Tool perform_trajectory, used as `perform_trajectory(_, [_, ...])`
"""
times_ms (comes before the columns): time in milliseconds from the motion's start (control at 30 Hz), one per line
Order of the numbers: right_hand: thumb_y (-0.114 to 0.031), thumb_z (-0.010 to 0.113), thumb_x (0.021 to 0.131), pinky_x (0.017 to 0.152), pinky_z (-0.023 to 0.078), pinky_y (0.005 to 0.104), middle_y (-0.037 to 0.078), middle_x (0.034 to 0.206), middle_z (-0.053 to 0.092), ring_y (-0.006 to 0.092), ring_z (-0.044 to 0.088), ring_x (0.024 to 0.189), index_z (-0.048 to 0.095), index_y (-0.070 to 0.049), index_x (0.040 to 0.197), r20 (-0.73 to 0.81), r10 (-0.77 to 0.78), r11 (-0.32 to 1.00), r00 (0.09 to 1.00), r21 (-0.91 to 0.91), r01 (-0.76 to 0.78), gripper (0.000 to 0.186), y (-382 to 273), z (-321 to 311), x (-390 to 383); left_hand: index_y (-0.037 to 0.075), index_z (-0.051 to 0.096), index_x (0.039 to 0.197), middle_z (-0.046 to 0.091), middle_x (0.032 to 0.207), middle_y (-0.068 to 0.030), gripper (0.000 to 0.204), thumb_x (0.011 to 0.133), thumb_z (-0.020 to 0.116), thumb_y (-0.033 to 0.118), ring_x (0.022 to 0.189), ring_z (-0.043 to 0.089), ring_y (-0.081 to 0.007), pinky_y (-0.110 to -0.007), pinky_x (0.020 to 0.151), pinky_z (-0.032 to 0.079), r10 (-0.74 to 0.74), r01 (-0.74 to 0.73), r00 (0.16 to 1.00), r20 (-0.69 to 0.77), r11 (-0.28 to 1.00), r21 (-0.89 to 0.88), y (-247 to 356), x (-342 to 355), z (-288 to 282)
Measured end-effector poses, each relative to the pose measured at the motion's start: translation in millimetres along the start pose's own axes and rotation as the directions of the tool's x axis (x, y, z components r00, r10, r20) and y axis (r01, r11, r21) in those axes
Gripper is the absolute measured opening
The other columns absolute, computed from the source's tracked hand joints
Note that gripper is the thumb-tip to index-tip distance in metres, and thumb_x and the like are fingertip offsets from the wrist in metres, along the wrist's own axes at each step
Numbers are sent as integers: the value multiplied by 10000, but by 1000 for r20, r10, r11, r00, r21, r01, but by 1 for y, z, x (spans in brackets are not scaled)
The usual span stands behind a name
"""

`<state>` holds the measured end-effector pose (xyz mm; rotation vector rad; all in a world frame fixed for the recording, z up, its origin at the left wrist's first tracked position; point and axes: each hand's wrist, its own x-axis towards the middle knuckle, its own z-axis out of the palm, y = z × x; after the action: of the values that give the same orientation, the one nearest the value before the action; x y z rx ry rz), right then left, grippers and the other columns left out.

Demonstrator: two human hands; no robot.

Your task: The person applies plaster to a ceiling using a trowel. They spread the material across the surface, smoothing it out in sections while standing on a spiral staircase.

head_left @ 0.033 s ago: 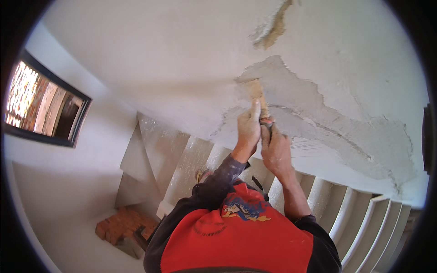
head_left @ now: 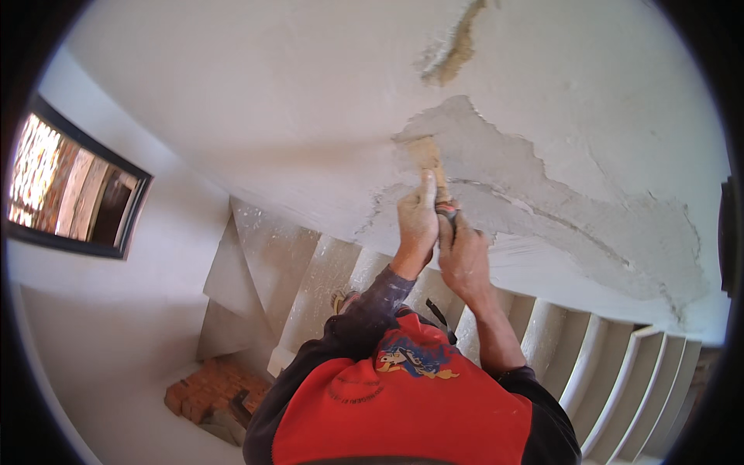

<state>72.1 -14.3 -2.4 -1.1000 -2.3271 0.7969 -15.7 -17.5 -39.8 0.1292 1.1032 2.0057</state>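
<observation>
A scraper (head_left: 425,152) with a tan, plaster-smeared blade lies against the pale wall (head_left: 271,93), at the left part of a rough grey patch (head_left: 511,147). My right hand (head_left: 466,260) is closed round its handle, where a bit of red and black shows. Higher up along the tool, my left hand (head_left: 418,225) grips it near the blade, thumb stretched upward along it; the other fingers are mostly hidden behind. A jagged crack (head_left: 542,211) runs through the patch, to the right of the hands. Above it, a deeper tan gouge (head_left: 456,53) cuts into the wall.
Below the wall, a flight of pale, spattered stairs (head_left: 306,291) runs from left to lower right. A dark-framed window (head_left: 143,186) is set in the left wall. Reddish bricks (head_left: 205,387) lie at the lower left. A dark object (head_left: 726,232) sits at the right rim.
The view has shifted slightly, so wall marks and window sit a little further left. Both hands still hold the scraper at about the same spot on the patch.
</observation>
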Motion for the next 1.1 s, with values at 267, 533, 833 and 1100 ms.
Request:
perform_trajectory(267, [-143,487,952,506,430,370,163,556,534,260,567,484,602,30,968,-69,-77,977,995,193,89,208,7,11,3,-28,624,725,595,600,-54,500,985,486,376,541,577,-108,-240,504,447,212,-228,972,100,956,186,17,3,-3])
perform_trajectory(533, [-177,541,930,585,450,488,279,680,584,459,590,668,588,57,998,-73,-13,999,997,52,17,248,-28,-22,14,-27,625,686,608,609,-46,542,993,460,389,549,581,-108,-246,503,451,127,-147,982,143,979,139,33,6,18])
perform_trajectory(833, [-212,550,928,609,451,490,284,678,576,470,583,684,600,64,1007,-49,30,999,998,-27,-31,292,-38,-31,25,-38,628,749,617,646,-76,516,999,448,376,570,593,-131,-254,538,470,72,-66,990,123,996,-53,51,3,27])
perform_trajectory(1100, [-236,527,938,646,461,489,286,737,598,464,593,712,566,64,1156,20,15,998,1000,-68,-13,373,-52,-36,28,-12,618,763,612,658,-73,510,985,462,420,573,587,-137,-257,542,470,78,-80,983,164,997,5,63,1,24])
